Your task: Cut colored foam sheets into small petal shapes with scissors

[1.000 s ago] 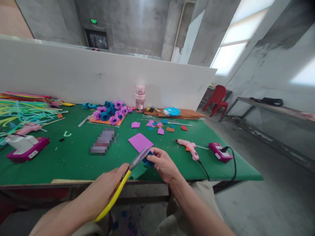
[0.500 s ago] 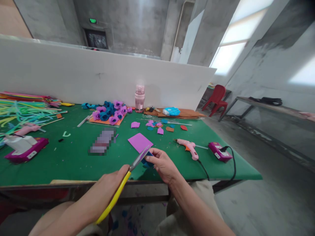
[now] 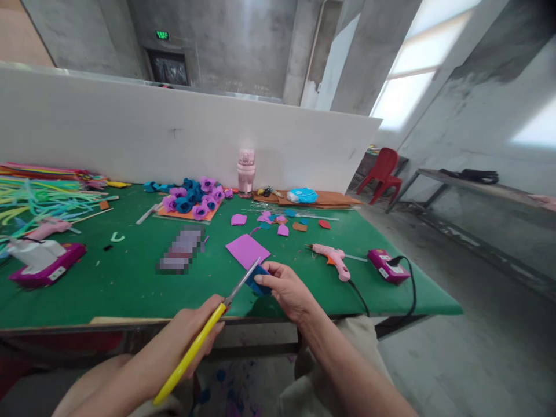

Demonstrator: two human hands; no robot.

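Observation:
My left hand (image 3: 197,327) is closed round the yellow-handled scissors (image 3: 193,350), whose blades point up and right. Between the thumb and fingers of my right hand (image 3: 284,289) is a small blue piece (image 3: 257,280). The blade tips lie against the upper left edge of this piece. Just behind it, a purple square sheet (image 3: 247,251) rests on the green table (image 3: 143,298). A thin curled purple strip (image 3: 255,230) lies at the sheet's far corner.
Cut petals (image 3: 299,226) lie beyond the sheet. A pink glue gun (image 3: 332,259) and a magenta power block (image 3: 388,266) are to the right. Purple and blue flowers (image 3: 200,197), a bottle (image 3: 246,174) and a white panel (image 3: 174,127) stand behind; another power block (image 3: 47,266) is left.
The scissors have moved slightly down and left, and their blades have come closer together. A purple strip that was at the blades now lies beyond the purple sheet. My right hand has barely moved.

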